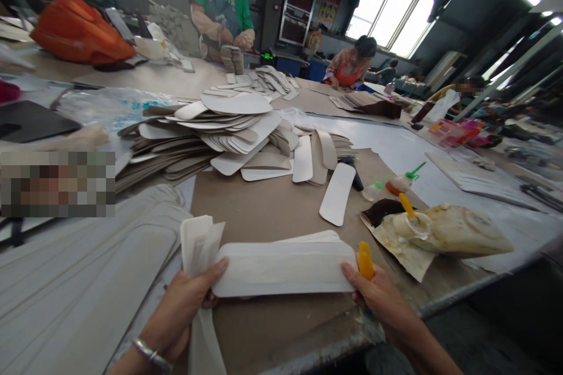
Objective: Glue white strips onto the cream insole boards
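Note:
A long white panel with rounded corners (285,269) is stretched level between my two hands. My left hand (185,304), with a metal bracelet at the wrist, pinches its left end, thumb on top. Folded white strips (200,243) stand up in that same hand, and their tails hang below it. At the panel's right end my right hand (373,293) is closed, thumb over the edge. A yellow handle (365,261) sticks up from behind its fingers; the rest of that tool is hidden. Behind the held panel lie more white pieces (312,237).
Long white panels (127,275) lie stacked at left. A heap of curved pieces (220,135) covers the table's middle. To the right are a glue pot with a yellow-handled tool (411,222) and squeeze bottles (402,183). A co-worker in green (224,3) stands across the table.

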`<state>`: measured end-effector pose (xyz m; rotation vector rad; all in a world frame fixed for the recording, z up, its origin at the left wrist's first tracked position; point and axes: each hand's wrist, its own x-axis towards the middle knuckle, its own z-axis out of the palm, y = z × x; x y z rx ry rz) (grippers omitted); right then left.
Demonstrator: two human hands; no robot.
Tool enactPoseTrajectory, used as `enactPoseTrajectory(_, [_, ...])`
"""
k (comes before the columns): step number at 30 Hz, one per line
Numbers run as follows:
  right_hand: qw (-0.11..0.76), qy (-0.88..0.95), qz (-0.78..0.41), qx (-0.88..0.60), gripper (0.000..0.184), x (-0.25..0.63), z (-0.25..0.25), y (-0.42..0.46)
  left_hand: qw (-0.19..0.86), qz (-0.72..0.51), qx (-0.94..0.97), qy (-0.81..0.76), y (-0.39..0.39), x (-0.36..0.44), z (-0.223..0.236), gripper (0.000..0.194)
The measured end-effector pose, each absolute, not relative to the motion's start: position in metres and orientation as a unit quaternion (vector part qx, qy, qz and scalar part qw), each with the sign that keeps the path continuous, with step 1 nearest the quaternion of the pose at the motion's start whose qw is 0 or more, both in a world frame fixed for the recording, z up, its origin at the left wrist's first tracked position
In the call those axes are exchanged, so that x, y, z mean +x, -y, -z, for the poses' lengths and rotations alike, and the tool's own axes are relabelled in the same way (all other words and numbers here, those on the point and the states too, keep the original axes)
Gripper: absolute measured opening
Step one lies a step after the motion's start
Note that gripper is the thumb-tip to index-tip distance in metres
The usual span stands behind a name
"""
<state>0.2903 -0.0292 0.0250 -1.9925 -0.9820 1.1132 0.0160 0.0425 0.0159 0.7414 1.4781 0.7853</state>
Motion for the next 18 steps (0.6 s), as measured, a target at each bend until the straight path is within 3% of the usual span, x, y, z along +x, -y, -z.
enactPoseTrajectory(11, [0.333, 0.332, -0.416, -0.779, 0.039, 0.287, -0.017, 0.030, 0.634, -0.374, 0.274, -0.619, -0.047, 0.016, -0.015, 0.038])
enactPoseTrajectory(18, [0.400, 0.261, -0.508, -0.717, 0.041, 0.282, -0.029, 0.013, 0.667, -0.374, 0.268, -0.586, -0.057, 0.014, -0.010, 0.036])
